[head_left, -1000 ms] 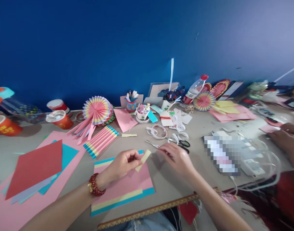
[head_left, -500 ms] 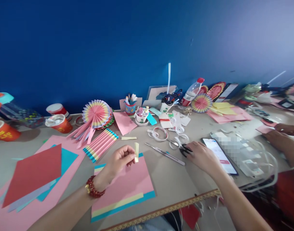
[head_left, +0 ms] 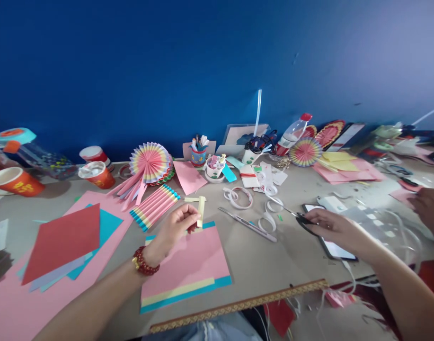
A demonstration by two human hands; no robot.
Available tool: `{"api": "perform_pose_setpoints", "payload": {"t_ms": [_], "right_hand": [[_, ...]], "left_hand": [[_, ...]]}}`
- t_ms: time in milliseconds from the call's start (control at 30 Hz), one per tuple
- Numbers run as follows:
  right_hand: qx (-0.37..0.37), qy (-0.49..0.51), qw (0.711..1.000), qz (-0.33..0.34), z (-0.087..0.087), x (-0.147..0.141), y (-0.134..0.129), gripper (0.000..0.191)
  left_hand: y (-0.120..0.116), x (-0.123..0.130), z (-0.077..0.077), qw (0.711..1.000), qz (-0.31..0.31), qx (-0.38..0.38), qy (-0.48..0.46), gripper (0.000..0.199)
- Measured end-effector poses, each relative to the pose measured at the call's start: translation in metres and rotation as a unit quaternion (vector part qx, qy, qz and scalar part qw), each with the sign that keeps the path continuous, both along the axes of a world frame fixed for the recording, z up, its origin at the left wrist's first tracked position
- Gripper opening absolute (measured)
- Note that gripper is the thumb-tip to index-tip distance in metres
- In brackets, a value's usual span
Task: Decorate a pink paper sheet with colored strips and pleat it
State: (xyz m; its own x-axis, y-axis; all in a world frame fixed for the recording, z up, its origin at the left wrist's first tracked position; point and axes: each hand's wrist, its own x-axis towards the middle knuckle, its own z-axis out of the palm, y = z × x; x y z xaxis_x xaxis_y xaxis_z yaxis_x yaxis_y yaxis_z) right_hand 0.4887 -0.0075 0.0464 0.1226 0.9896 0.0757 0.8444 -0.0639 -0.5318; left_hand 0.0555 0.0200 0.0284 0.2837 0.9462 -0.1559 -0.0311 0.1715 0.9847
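Scissors (head_left: 302, 219) held in right hand (head_left: 335, 229) — left hand (head_left: 174, 230) pinching 1 yellow strip (head_left: 201, 209) near pink sheet (head_left: 188, 260).

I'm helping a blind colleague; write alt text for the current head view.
A person's left hand pinches a yellow paper strip near the far edge of a pink sheet banded in yellow and blue, while the right hand holds black-handled scissors by a phone. A slim metal tool lies between the hands on the table.

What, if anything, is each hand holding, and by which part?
Left hand: a narrow pale-yellow paper strip, pinched near its lower end. Right hand: black-handled metal scissors, gripped at the handles.
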Motion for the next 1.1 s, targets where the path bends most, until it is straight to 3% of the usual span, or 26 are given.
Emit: {"api": "perform_pose_setpoints", "payload": {"t_ms": [67, 100, 400, 533, 767, 1100], "right_hand": [[-0.099, 0.127, 0.986, 0.041, 0.0, -0.006, 0.0, 0.038], [-0.111, 0.173, 0.978, 0.047, -0.001, -0.013, -0.001, 0.039], [-0.127, 0.349, 0.914, 0.165, -0.022, -0.148, -0.016, 0.039], [-0.132, 0.393, 0.88, 0.232, -0.027, -0.187, -0.026, 0.046], [-0.141, 0.412, 0.861, 0.262, -0.039, -0.212, -0.038, 0.054], [-0.129, 0.441, 0.848, 0.263, -0.038, -0.231, -0.038, 0.053]], "left_hand": [[0.0, 0.0, 0.002, 1.0, 0.003, -0.003, 0.004, 0.027], [0.0, 0.001, 0.003, 1.0, 0.004, -0.006, 0.004, 0.027], [-0.003, 0.003, 0.002, 0.999, 0.031, 0.029, -0.004, 0.029], [-0.008, 0.003, 0.01, 0.997, 0.061, 0.044, -0.013, 0.027], [-0.019, 0.009, 0.014, 0.993, 0.08, 0.011, -0.081, 0.025], [-0.021, 0.011, 0.012, 0.988, 0.099, 0.017, -0.116, 0.023]]}}
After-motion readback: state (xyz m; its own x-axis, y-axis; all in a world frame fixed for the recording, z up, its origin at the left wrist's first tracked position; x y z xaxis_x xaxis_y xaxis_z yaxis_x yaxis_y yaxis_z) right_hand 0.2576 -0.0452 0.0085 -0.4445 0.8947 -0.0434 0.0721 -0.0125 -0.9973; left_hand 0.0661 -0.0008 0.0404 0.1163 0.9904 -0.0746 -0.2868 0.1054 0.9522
